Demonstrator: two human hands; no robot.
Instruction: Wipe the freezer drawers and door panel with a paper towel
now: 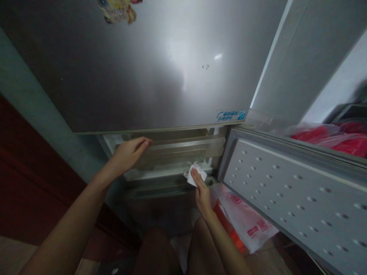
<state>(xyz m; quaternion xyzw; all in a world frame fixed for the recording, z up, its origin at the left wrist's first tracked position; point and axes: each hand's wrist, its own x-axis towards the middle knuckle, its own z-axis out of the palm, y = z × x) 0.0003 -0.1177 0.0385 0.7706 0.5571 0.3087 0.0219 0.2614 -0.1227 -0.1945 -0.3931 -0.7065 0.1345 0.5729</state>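
My right hand (202, 191) presses a crumpled white tissue (203, 175) against the lower front edge of an open refrigerator compartment (160, 175). Its fingers lie over the tissue. Higher up and to the left, my left hand (127, 154) is in front of a clear plastic drawer (186, 144) inside that compartment. The fingers of this hand are bent and close together, with the tips near the drawer's upper edge. Whether they grip the drawer or something small cannot be seen.
The compartment's dimpled grey door (275, 191) stands swung out to the right. Above is a closed silver door (137, 76) with stickers. A white plastic bag (246, 217) with red print sits under the open door. Red bags (329, 135) lie behind it. Reddish-brown wood (31, 172) is at left.
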